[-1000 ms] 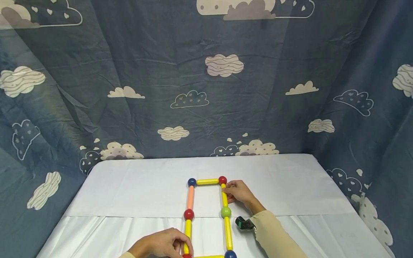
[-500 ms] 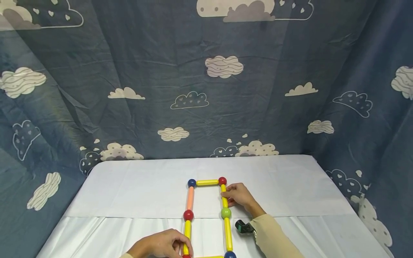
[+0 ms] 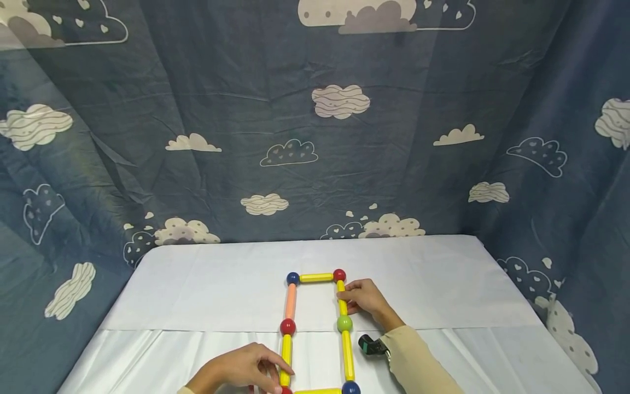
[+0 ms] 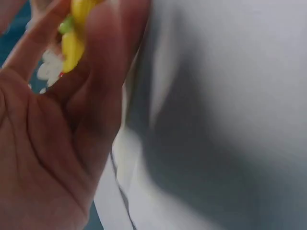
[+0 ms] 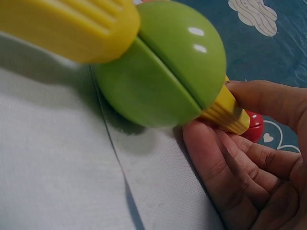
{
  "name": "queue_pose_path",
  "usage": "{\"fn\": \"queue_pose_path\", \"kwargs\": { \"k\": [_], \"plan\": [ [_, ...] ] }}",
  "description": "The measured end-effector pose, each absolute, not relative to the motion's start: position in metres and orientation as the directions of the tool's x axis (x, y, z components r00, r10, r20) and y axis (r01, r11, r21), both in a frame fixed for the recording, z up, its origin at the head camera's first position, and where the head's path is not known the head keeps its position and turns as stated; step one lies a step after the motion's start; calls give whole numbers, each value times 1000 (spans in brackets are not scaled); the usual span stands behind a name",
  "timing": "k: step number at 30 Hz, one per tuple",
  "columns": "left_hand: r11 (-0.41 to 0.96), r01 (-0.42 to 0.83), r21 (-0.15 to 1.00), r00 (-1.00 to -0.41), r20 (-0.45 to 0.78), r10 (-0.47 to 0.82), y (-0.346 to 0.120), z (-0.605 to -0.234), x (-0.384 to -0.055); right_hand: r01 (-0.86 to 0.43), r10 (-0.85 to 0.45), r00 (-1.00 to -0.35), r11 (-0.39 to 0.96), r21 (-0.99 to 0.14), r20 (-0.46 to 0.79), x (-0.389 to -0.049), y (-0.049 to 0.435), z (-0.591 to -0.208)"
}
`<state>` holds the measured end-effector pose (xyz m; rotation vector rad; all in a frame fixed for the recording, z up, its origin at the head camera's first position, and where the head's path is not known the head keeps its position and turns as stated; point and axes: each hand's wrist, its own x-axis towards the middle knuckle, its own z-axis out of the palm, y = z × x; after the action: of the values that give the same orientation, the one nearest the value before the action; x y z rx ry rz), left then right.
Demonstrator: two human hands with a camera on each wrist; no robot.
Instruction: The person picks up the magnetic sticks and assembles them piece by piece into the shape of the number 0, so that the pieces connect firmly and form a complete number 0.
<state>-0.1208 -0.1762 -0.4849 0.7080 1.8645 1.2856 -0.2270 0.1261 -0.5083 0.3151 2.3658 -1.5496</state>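
Magnetic rods and balls form a tall rectangular outline on the white table. In the head view my right hand (image 3: 365, 300) pinches the yellow magnetic rod (image 3: 342, 306) between the far-right red ball (image 3: 339, 274) and the green ball (image 3: 344, 323). The right wrist view shows thumb and fingers on either side of that rod, behind the large green ball (image 5: 163, 62). My left hand (image 3: 246, 365) holds the near-left yellow rod (image 3: 286, 350) at its lower end. Its thumb is by the near red ball (image 3: 286, 390), which is partly hidden.
A pink rod (image 3: 291, 301) links the blue ball (image 3: 292, 278) and the middle red ball (image 3: 287, 326) on the left side. Another blue ball (image 3: 351, 388) marks the near-right corner. Cloud-printed dark curtains (image 3: 275, 180) enclose the white table (image 3: 197, 284).
My right hand has slid slightly nearer along its rod. My left hand has shifted a little up and left, its index finger straighter. The outline keeps its shape.
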Motion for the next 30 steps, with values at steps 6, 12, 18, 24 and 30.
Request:
{"fn": "queue_pose_path", "kwargs": {
  "k": [6, 12, 18, 24, 30],
  "plan": [
    [406, 12, 914, -808, -230, 542, -180, -487, -133, 327, 12, -937, 383, -864, -349, -225, 128, -508],
    [310, -66, 949, -914, -182, 363, -169, -503, -146, 310, -20, -941, 352, -883, -338, -225, 129, -509],
    [313, -90, 946, -938, -186, 292, -157, -511, -152, 314, -16, -939, 360, -878, -343, -224, 127, -510],
    [289, -95, 952, -946, -177, 272, -152, -512, -151, 313, -15, -940, 356, -881, -340, -224, 126, -509],
    [334, -106, 937, -942, -203, 269, -149, -510, -153, 317, -9, -939, 365, -875, -344, -225, 128, -510]
  ]
}}
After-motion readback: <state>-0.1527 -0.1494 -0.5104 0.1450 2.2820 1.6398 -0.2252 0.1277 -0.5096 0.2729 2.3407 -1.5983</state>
